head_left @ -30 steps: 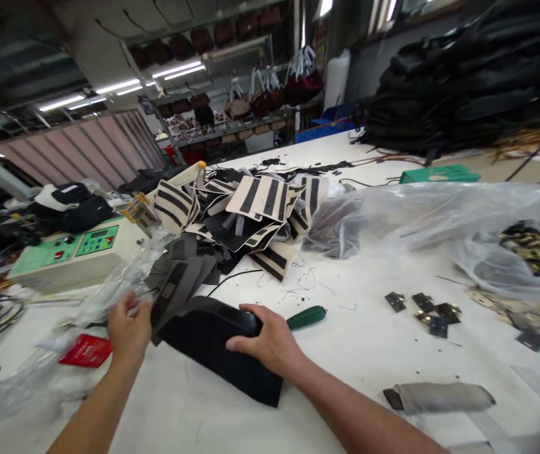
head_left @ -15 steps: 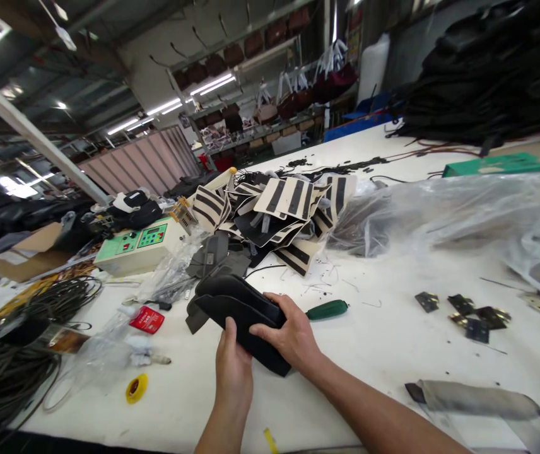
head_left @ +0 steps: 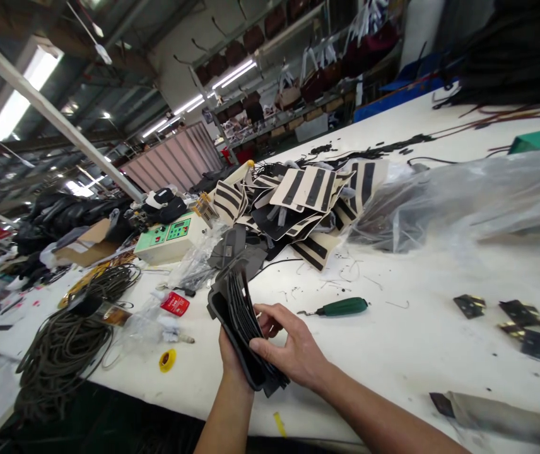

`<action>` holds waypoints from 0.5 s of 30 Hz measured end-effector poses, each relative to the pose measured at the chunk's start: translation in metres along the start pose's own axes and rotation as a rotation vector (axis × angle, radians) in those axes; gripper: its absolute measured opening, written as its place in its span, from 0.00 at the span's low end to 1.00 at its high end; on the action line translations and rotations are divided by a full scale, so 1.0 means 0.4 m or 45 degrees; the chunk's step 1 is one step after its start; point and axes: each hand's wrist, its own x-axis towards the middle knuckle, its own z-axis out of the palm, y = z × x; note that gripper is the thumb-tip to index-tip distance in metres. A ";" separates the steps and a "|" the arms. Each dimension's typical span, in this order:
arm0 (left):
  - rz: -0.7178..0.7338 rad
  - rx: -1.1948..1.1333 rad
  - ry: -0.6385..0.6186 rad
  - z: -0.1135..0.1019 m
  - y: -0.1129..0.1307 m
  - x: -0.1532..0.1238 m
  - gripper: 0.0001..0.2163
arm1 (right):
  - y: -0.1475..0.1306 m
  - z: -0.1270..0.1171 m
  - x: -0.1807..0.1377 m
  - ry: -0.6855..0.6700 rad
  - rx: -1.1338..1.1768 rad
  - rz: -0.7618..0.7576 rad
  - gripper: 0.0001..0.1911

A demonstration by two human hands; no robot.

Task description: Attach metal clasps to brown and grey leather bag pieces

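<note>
A black wallet (head_left: 225, 304) with several thin inner folds is held above the white table, its layered edge turned up. My left hand (head_left: 236, 360) grips it from beneath and the left side, fingers mostly hidden behind it. On the right side, my right hand (head_left: 293, 343) pinches the inner folds between thumb and curled fingers. A green-handled hook awl (head_left: 344, 307) lies on the table just right of that hand. Beyond the wallet sit grey pieces (head_left: 229, 246) and a heap of black-and-cream striped panels (head_left: 305, 189).
At left are a control box (head_left: 173, 236), a coil of dark cord (head_left: 69, 340), a red packet (head_left: 174, 303) and a yellow tape roll (head_left: 167, 360). Clear plastic sheeting (head_left: 463, 202), black metal-edged pieces (head_left: 520, 312) and a grey wrapped tool (head_left: 497, 413) lie at right.
The wallet has turned from showing its smooth outer side to showing its spread inner folds. My right fingers have moved onto the folds. The view has swung left.
</note>
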 end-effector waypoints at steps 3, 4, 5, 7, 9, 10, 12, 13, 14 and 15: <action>-0.028 0.014 -0.019 -0.001 -0.003 -0.003 0.16 | 0.001 -0.011 0.009 -0.049 0.074 0.214 0.21; -0.024 0.017 -0.023 -0.003 -0.001 -0.003 0.16 | 0.003 -0.015 0.012 -0.071 0.141 0.280 0.20; -0.012 0.019 -0.025 -0.005 0.001 -0.003 0.16 | 0.005 -0.018 0.015 -0.097 0.226 0.336 0.20; 0.022 0.017 -0.017 -0.013 0.009 -0.003 0.15 | 0.008 -0.022 0.018 -0.145 0.406 0.410 0.20; 0.052 0.006 -0.002 -0.021 0.017 -0.003 0.13 | 0.007 -0.022 0.020 -0.196 0.550 0.447 0.21; 0.064 0.000 0.002 -0.024 0.020 -0.003 0.13 | 0.007 -0.021 0.020 -0.216 0.599 0.464 0.21; 0.082 -0.016 -0.011 -0.029 0.023 -0.005 0.12 | 0.009 -0.017 0.020 -0.227 0.653 0.499 0.23; 0.084 -0.023 -0.028 -0.030 0.023 -0.007 0.13 | 0.013 -0.014 0.020 -0.228 0.662 0.520 0.24; 0.088 -0.029 -0.046 -0.031 0.022 -0.008 0.13 | 0.018 -0.012 0.019 -0.222 0.658 0.538 0.26; 0.092 -0.033 -0.059 -0.031 0.020 -0.009 0.13 | 0.024 -0.009 0.019 -0.213 0.636 0.545 0.27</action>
